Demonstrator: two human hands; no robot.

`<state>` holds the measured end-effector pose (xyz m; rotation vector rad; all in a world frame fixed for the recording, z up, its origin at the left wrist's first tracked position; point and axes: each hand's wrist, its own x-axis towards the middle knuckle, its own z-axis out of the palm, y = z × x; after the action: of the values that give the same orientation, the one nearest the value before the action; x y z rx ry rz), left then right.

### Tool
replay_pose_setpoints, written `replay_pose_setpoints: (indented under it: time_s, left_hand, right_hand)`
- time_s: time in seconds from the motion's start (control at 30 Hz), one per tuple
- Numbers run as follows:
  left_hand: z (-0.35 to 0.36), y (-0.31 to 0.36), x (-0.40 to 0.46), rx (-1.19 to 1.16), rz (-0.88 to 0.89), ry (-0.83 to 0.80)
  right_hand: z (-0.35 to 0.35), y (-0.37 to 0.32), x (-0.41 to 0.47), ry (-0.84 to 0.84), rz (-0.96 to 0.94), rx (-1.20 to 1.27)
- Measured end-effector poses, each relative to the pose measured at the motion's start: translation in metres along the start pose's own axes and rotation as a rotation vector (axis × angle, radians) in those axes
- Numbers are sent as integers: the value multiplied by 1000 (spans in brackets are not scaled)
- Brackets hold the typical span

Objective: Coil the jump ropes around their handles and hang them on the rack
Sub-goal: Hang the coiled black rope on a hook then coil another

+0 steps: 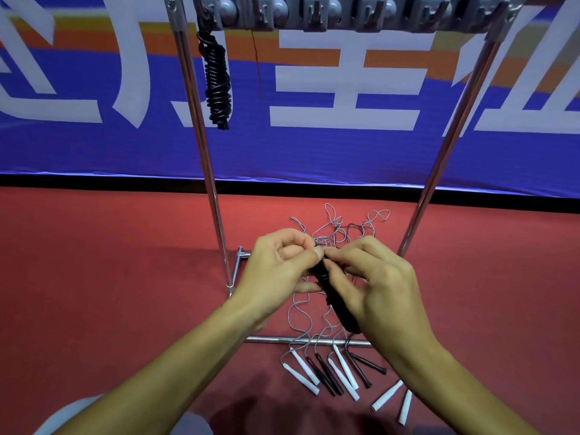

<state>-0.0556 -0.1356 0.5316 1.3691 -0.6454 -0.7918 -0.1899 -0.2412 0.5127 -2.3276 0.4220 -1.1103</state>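
Observation:
My right hand (373, 284) grips a pair of black jump-rope handles (340, 309), wound with black cord, in front of me. My left hand (276, 271) pinches the cord at the handles' top end, thumb against my right fingertips. One coiled black jump rope (217, 80) hangs from the left hook of the rack's grey hook bar (345, 14). On the red floor between the rack's legs lies a tangle of grey and black ropes (339, 233). Their white handles (303, 370) and black handles (364, 368) lie in a row near the rack's base bar.
The chrome rack has two slanted poles (204, 158) (448, 146) and a floor bar (266, 340). Several hooks on the bar are bare. A blue banner with white characters (314, 146) covers the wall behind. Two more white handles (395, 400) lie apart at the lower right.

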Motion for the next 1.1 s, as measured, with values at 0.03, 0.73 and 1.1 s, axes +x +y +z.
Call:
replay_pose_setpoints:
  time_s: [0.03,0.73,1.1]
  left_hand:
    - [0,-1,0,37,45,-13]
    - [15,-32,-1,590,500,213]
    - [5,-21,0,575,574,119]
  right_hand:
    - [0,1,1,3,14,29]
    - [-4,6,6,26,186,123]
    - [-5,-1,7,37,258,219]
